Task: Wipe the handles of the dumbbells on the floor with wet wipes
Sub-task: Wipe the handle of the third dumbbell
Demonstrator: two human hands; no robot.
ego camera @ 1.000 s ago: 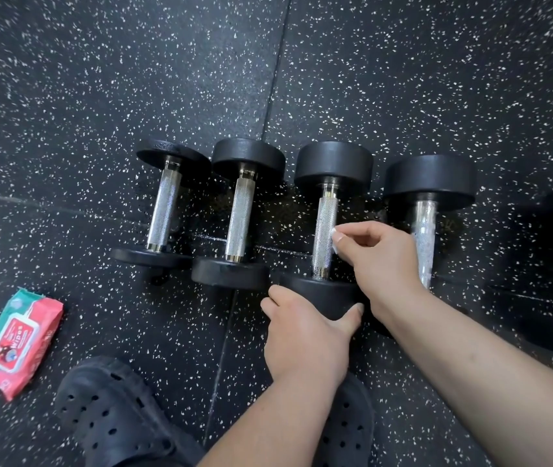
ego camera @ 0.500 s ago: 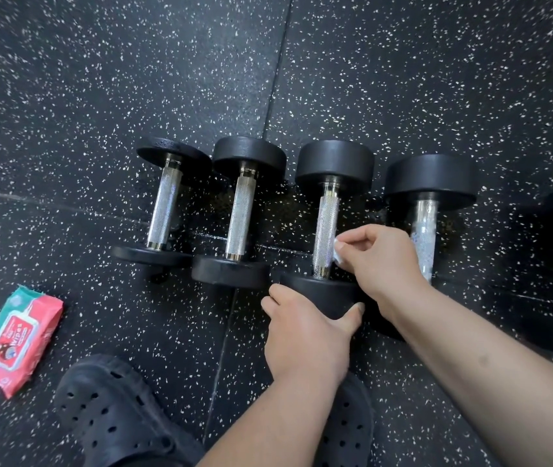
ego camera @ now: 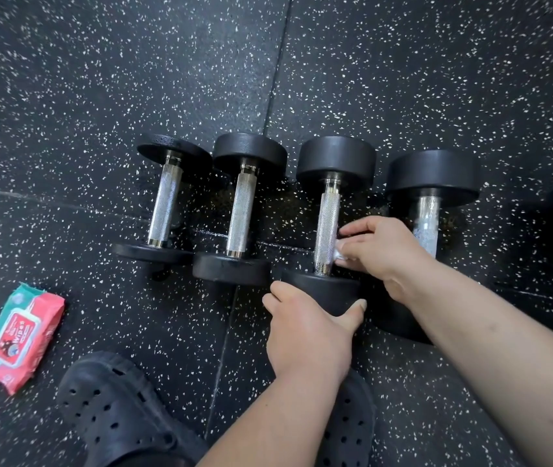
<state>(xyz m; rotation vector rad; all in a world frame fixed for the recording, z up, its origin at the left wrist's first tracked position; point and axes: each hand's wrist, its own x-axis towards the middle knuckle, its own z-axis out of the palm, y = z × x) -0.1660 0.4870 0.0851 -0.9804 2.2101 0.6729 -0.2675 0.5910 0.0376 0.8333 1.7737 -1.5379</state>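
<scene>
Several black dumbbells with knurled steel handles lie side by side on the speckled rubber floor. My left hand [ego camera: 308, 328] grips the near head of the third dumbbell [ego camera: 335, 160]. My right hand [ego camera: 386, 247] pinches a small white wet wipe [ego camera: 340, 254] against the lower right side of that dumbbell's handle [ego camera: 327, 217]. The rightmost dumbbell [ego camera: 433, 173] lies behind my right hand, its handle looking wet and partly hidden. Further left lie the second dumbbell [ego camera: 241, 214] and the leftmost dumbbell [ego camera: 163, 207].
A red and teal pack of wipes [ego camera: 20, 335] lies on the floor at the left. My two black perforated clogs [ego camera: 113, 409] stand at the bottom, one under my left forearm. A floor-mat seam [ego camera: 278, 79] runs away from me between the dumbbells.
My right hand has slid down the third handle toward its near end, and the white wipe now shows at my fingertips. My left hand has stayed on the near head.
</scene>
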